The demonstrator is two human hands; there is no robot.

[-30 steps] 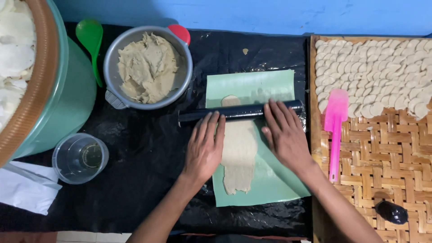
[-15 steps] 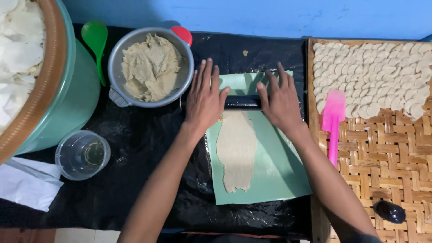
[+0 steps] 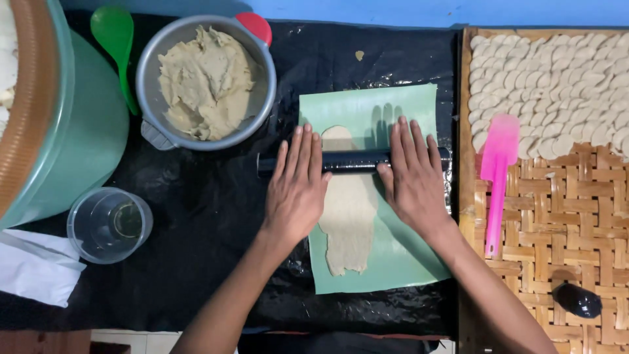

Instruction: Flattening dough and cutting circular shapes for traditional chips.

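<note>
Hands: left hand and right hand laid flat, fingers spread, nothing gripped | rolling pin pressed under both palms | dough strip lying beneath rolling pin, on green sheet

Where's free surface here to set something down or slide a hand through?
Free: black sheet between clear cup, metal bowl and left hand; also above green mat, and lower woven tray right of pink spatula. Crowded: mat centre, both hands (right hand) on rolling pin over dough strip; tray top full of dough discs.
</note>
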